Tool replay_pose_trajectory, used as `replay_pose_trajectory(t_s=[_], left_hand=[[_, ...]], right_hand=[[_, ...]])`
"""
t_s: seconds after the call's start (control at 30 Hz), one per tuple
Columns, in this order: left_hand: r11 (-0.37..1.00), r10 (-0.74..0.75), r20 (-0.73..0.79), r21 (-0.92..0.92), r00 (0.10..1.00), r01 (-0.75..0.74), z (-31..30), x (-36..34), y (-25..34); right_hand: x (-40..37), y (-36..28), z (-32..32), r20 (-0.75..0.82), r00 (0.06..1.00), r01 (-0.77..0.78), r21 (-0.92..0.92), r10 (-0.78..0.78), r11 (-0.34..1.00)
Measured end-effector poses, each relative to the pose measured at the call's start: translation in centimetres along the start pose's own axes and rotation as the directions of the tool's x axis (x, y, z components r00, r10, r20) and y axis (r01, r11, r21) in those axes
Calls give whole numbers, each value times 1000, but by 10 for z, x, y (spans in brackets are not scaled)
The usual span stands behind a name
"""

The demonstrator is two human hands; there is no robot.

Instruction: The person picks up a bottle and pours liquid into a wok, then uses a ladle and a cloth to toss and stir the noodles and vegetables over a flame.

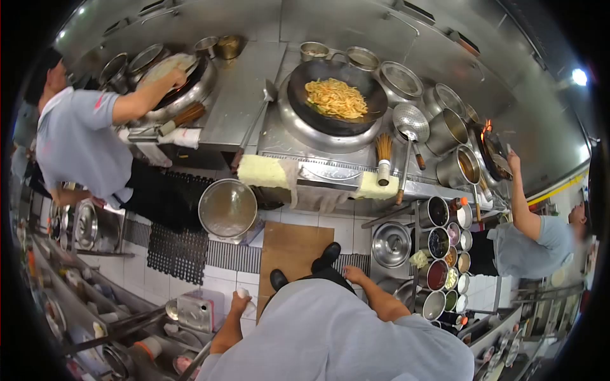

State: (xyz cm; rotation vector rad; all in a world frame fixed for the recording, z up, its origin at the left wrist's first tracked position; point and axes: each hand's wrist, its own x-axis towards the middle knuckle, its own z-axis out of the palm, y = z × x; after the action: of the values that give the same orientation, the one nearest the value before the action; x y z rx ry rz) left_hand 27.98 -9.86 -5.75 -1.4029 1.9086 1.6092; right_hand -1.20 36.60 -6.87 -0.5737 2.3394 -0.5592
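Low at my left side, my left hand [240, 301] is closed around a small white thing [243, 293], too small to make out. My right hand [354, 274] hangs beside my thigh, its fingers mostly hidden by the back of the hand. The nearest thing to it is a round steel lid [392, 244]. In front of me, cooked noodles [337, 98] lie in a black wok [304, 79] on the stove. A steel ladle [270, 90] rests left of the wok. A perforated skimmer [411, 123] and a bamboo brush [384, 149] lie on its right.
At the left, a co-worker [89, 133] reaches over another wok. Another co-worker [534, 241] at the right handles a pan [489, 149] with flames. Seasoning pots [438, 274] stand in rows at my right. A large round pot [227, 208] stands ahead left, and a brown mat [292, 247] lies underfoot.
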Motion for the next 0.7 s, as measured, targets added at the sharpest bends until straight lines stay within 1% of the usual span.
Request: replay_pose_trajectory(t_s=[0.03,0.07,0.1,0.13,0.17,0.2,0.23,0.27,0.3,0.33,0.4,0.43,0.47,0.5,0.53,0.57,0.6,0.63,0.67,0.7], left_hand=[[997,-14,-18,80,1000,15,-2,-5,-18],[997,-25,-22,67,999,27,-5,-12,-35],[999,-8,-18,39,1000,9,-6,-18,-51],[1000,9,-17,9,1000,-8,-6,-25,-64],[1000,-3,-25,-8,1000,3,-6,-36,-70],[998,-53,-43,-28,998,52,-8,-48,-69],[994,-100,-59,-43,993,98,-9,-58,-66],[994,-100,-67,-50,993,96,-7,-62,-67],[992,-87,-78,-103,993,79,-6,-66,-71],[986,-73,-87,-153,994,59,-4,-67,-73],[986,-62,-79,-156,995,49,3,-70,-65],[986,-53,-67,-162,996,41,0,-70,-59],[988,-17,-24,-155,1000,13,1,-57,-68],[992,-1,-11,-126,1000,-1,0,-48,-72],[987,20,41,-161,999,-13,1,-39,-71],[981,40,99,-192,994,-21,1,-31,-65],[990,76,104,-125,992,-62,-2,-28,-55],[993,90,132,-89,987,-79,-3,-24,-45],[995,72,104,-70,992,-65,-5,-21,-41],[997,56,71,-59,996,-52,-7,-14,-37]], right_hand=[[-7,1,0,81,994,-81,9,80,997],[-12,4,3,150,961,-246,75,233,966],[-20,-11,-7,160,960,-240,60,228,969],[-29,-32,-25,258,899,-399,151,353,905],[-35,-45,-35,362,813,-550,219,457,806],[-31,-47,-35,341,838,-511,218,426,831],[-26,-48,-36,344,840,-503,209,419,838],[-18,-52,-41,331,877,-416,160,348,895],[-11,-60,-44,323,905,-327,114,276,938],[-2,-68,-48,321,907,-324,119,272,939],[14,-99,-58,282,930,-281,142,233,949],[22,-109,-58,255,950,-224,153,180,962],[32,-117,-59,221,967,-168,167,129,972],[43,-128,-61,204,977,-90,88,71,992],[48,-137,-63,184,983,-20,8,19,1000],[63,-120,-45,20,986,168,-21,-167,986],[64,-128,-42,-138,929,333,-89,-343,939],[59,-130,-44,-119,969,218,18,-215,976],[41,-159,-64,-97,992,92,124,-80,988],[19,-198,-90,-74,996,-36,221,54,975]])
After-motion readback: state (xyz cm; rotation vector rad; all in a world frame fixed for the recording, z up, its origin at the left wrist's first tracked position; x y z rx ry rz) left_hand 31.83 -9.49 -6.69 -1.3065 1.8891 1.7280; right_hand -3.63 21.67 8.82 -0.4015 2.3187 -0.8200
